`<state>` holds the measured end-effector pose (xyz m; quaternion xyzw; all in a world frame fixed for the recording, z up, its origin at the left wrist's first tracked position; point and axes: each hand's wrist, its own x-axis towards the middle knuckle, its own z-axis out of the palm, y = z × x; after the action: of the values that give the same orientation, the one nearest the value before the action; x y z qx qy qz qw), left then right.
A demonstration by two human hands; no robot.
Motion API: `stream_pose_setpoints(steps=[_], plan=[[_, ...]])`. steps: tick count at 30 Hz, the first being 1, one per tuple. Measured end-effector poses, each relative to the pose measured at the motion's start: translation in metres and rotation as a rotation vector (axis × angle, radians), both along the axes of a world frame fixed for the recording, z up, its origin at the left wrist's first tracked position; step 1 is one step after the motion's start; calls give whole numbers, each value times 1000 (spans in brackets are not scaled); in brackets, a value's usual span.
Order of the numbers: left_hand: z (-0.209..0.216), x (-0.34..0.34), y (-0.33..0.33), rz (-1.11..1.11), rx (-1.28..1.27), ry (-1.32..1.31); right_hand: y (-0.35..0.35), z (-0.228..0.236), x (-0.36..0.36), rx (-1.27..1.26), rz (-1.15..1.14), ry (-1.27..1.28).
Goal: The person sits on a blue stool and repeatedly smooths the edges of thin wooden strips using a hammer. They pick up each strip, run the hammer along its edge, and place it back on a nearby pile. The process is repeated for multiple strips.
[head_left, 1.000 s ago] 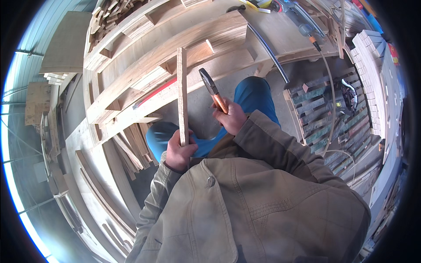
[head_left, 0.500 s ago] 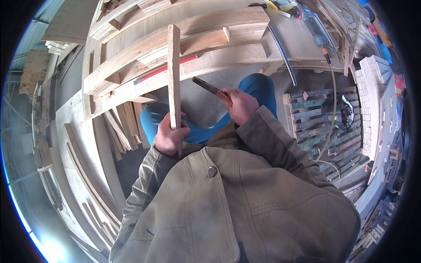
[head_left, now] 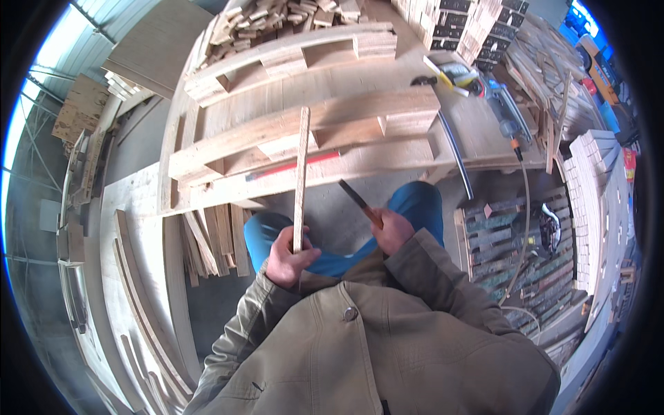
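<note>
My left hand [head_left: 290, 257] is closed round the lower part of a long, thin wooden strip [head_left: 301, 173]. The strip stands nearly upright in the picture, its far end over the workbench. To the right, my right hand [head_left: 393, 232] grips a slim, dark, flat-ended tool [head_left: 356, 195] with an orange-brown handle; its exact kind does not show. The tool points up and left, apart from the strip. Beyond both hands lies a frame of wooden boards and blocks [head_left: 277, 131] on the bench, with a red pencil-like stick [head_left: 297, 166] along its near side.
A second board-and-block frame [head_left: 290, 59] and a heap of wood offcuts [head_left: 290, 17] occupy the far bench. A corded power tool [head_left: 508, 124] lies at its right, near a metal tube [head_left: 455, 155]. Slatted pallets [head_left: 519, 242] stand to the right, loose planks [head_left: 214, 238] to the left.
The view has tilted up, so more of the far bench shows and everything sits lower in the picture. Both hands keep hold of the strip and the tool.
</note>
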<state>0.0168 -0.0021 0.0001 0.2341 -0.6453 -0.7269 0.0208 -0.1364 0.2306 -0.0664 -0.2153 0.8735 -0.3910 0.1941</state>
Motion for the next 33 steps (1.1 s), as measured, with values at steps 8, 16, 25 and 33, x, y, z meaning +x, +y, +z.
stream_pose_setpoints(steps=[8, 16, 25, 33], plan=[[12, 6, -11, 47, 21, 101, 2, -13, 2, -33, 5, -61], [21, 11, -42, 137, 46, 135, 15, -10, 7, 139, 72, -154], [95, -56, -70, 128, -194, 194, 10, -41, -22, 120, 147, -214], [176, -204, -106, 0, -301, 179, 15, -43, -38, 104, 160, -277]])
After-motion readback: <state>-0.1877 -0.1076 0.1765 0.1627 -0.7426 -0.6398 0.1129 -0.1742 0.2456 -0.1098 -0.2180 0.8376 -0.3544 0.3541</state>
